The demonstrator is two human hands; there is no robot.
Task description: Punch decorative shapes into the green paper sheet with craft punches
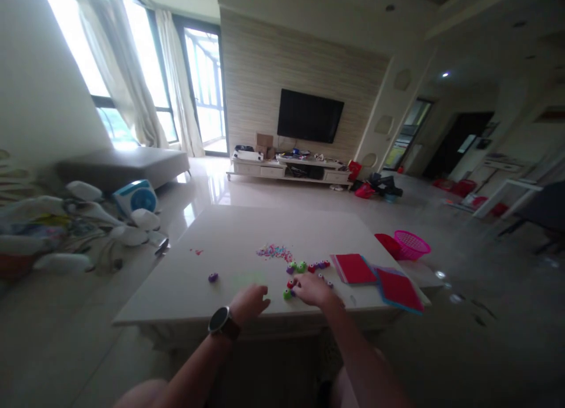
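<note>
My right hand (310,288) reaches over the tabletop among small googly-eyed pompoms. Its fingertips close on a red pompom (290,284), beside a green pompom (286,294) at the near side. Past the fingers lie another green pompom (302,266) and a row of red and purple ones (318,265); the hand partly hides others. My left hand (250,301), with a watch (219,320) on its wrist, hovers near the front edge with thumb and fingers apart, nothing visible between them. A pale green sheet (247,278) lies just beyond it.
A lone purple pompom (213,277) sits on the left of the white table (176,290). Colourful small bits (274,252) are spread behind the pompoms. Red-topped sheets (355,269) lie at the right, with a pink basket (412,245) beyond the table's right edge.
</note>
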